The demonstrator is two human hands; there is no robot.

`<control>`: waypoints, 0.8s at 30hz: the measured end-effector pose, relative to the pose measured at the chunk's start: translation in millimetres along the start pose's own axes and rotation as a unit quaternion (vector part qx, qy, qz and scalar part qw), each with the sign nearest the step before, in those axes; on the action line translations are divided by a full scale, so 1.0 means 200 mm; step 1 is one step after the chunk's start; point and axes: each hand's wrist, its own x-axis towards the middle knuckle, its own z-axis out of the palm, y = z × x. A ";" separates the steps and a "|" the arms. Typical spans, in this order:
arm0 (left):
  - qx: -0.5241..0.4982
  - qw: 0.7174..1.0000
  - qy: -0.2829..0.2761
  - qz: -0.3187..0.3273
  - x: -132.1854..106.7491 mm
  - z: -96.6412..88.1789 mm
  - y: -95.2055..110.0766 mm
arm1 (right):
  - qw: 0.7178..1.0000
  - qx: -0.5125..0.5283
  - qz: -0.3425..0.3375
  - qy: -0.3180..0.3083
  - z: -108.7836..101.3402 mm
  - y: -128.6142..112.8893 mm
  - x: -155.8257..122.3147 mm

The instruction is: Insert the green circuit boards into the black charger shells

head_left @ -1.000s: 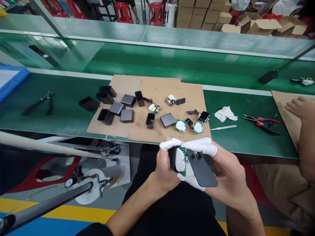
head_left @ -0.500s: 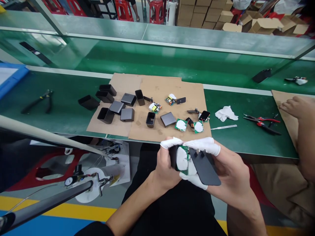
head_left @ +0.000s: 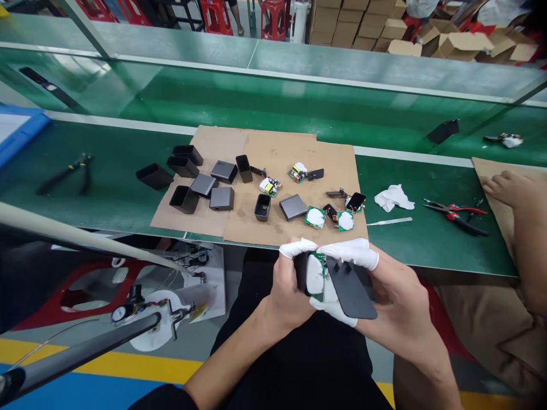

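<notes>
My left hand [head_left: 288, 290] is closed round a dark charger housing [head_left: 301, 273], whose open end faces right. Partly inside the housing sits a green circuit board [head_left: 316, 275] with a white pad on it. My right hand [head_left: 387, 290], white covers on its fingers, grips the board's right end. A flat black end plate with plug pins [head_left: 352, 289] hangs beside that hand, near the board; whether they are joined I cannot tell. Both hands are above my lap, in front of the table edge.
On cardboard [head_left: 252, 228] lie several grey housings [head_left: 221, 199] and circuit boards [head_left: 315, 217]. To the right are a white cloth [head_left: 394, 197], a flat metal strip [head_left: 390, 221] and red-handled pliers [head_left: 455, 213]. Black pliers [head_left: 68, 173] lie left. Another person's arm [head_left: 523, 210] rests at right.
My right hand has shifted slightly left, bringing the board and end plate a little closer to the housing. My left hand stays nearly in place.
</notes>
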 end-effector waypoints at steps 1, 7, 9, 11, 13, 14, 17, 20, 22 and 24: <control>0.000 1.000 0.000 0.001 0.00 0.00 0.00 | 1.000 -0.004 0.001 0.002 0.00 0.00 0.00; -0.003 1.000 0.001 0.003 0.01 0.00 0.00 | 1.000 -0.001 -0.003 0.002 0.00 0.00 0.01; -0.007 1.000 0.004 -0.004 0.00 0.00 0.00 | 1.000 -0.003 -0.003 -0.004 0.00 0.00 0.01; -0.011 1.000 0.004 -0.011 -0.01 0.00 -0.01 | 1.000 -0.004 -0.005 -0.010 0.00 0.00 0.01; -0.016 1.000 0.003 -0.016 -0.02 0.01 -0.01 | 1.000 -0.003 -0.007 -0.011 0.00 0.00 0.01; -0.017 1.000 0.002 -0.018 -0.02 0.01 -0.02 | 1.000 -0.002 -0.007 -0.011 0.00 0.00 0.01; -0.014 1.000 0.001 -0.020 -0.03 0.01 -0.02 | 1.000 -0.004 -0.006 -0.013 0.00 0.00 0.02; -0.015 0.999 0.005 -0.031 -0.04 0.01 -0.02 | 1.000 -0.017 -0.002 -0.018 0.00 -0.02 0.03; -0.029 0.998 0.005 -0.056 -0.05 0.02 -0.02 | 0.999 -0.035 0.007 -0.022 0.00 -0.03 0.05; -0.057 0.994 0.002 -0.088 -0.06 0.04 -0.02 | 0.998 -0.052 0.021 -0.026 0.00 -0.04 0.07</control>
